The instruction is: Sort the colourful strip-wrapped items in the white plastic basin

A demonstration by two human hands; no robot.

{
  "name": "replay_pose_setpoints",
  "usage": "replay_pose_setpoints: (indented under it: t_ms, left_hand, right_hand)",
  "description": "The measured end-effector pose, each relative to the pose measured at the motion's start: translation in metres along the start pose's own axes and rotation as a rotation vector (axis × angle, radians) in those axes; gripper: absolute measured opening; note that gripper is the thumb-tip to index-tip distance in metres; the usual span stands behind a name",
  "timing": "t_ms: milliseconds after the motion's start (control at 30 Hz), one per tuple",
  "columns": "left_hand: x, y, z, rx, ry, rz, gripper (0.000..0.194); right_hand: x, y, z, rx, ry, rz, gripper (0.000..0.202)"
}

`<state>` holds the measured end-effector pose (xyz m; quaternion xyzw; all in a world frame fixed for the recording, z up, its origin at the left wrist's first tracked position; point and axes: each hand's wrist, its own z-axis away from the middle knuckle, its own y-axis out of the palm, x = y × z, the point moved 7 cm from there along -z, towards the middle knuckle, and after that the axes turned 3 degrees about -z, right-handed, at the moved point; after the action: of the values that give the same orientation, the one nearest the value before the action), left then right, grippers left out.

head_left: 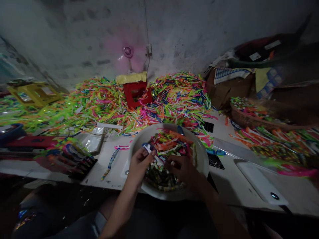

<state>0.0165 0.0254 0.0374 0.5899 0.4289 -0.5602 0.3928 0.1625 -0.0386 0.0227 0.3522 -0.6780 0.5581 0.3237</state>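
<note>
A wide pale basin (204,166) stands before me, filled with colourful soft plastic pieces (171,141) at its far side and dark, small cylindrical pieces (161,181) at its near side. Above its left part, my left hand (139,164) is closed, pinching a blue-and-white plastic piece (149,147) between thumb and fingers. My right hand (183,167) hovers over the basin's middle with its fingers curled together. Shadow hides what its fingertips hold, if anything. A blue strip with a yellowish end (110,164) lies on the table left of the basin.
Heaps of bright strips (99,96) cover the table's back. A red stool (138,93) stands among them, with a spinning pink fan (128,51) above. At left are a bundle of pieces (66,159) and a yellow stool (35,94); at right, a white device (261,182) and brown basin (264,122).
</note>
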Motion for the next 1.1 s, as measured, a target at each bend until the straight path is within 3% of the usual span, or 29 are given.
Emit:
replay_pose_setpoints:
  t_ms: [133,267,500,1100]
  left_hand:
    - [0.027,0.026,-0.001,0.118,-0.183,0.264,0.032]
    - [0.044,0.016,-0.004,-0.047,-0.332,0.420,0.036]
    - [0.043,0.009,-0.004,-0.116,-0.266,0.416,0.039]
    - [0.039,0.012,0.000,-0.079,-0.250,0.325,0.040]
  right_hand:
    - [0.007,0.000,0.004,-0.035,-0.004,-0.001,0.025]
    - [0.006,-0.003,0.014,-0.096,0.056,-0.001,0.019]
    - [0.008,0.007,0.021,-0.111,0.016,0.062,0.019]
    - [0.002,0.007,0.021,-0.131,0.012,0.101,0.028]
